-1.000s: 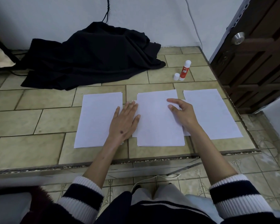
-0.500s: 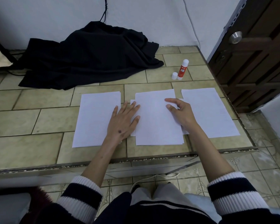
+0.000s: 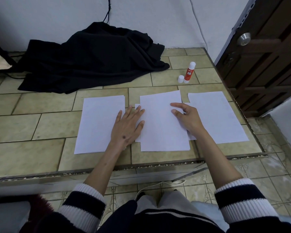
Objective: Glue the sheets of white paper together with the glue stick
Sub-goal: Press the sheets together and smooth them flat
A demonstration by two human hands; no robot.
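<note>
We judge that the task is somewhere in the middle. In front of us, on the tiled surface point(image 3: 40, 125), lie three groups of white paper. The middle stack point(image 3: 160, 132) has a second sheet under it that sticks out a little at both sides, so it seems one sheet was laid on another and is now being pressed down. We cannot see any glue between them, so we cannot say if they are really joined.

The left sheet point(image 3: 97, 121) and the right sheet point(image 3: 215, 115) lie apart from the middle stack, and we think they are not yet glued. The glue stick point(image 3: 189, 72) stands upright at the far side of the surface, well apart from both hands, and its white cap point(image 3: 180, 79) stands just beside it. As the cap is off, more gluing is probably planned.

Our left hand point(image 3: 127, 125) lies flat, with its fingers point(image 3: 139, 110) straight and a little spread. It rests over the gap between the left sheet and the middle stack, and the fingertips touch the left edge of the stack. Our right hand point(image 3: 188, 118) rests on the right part of the stack, with its fingers point(image 3: 175, 105) loosely bent and the tips on the paper. It holds nothing.
</note>
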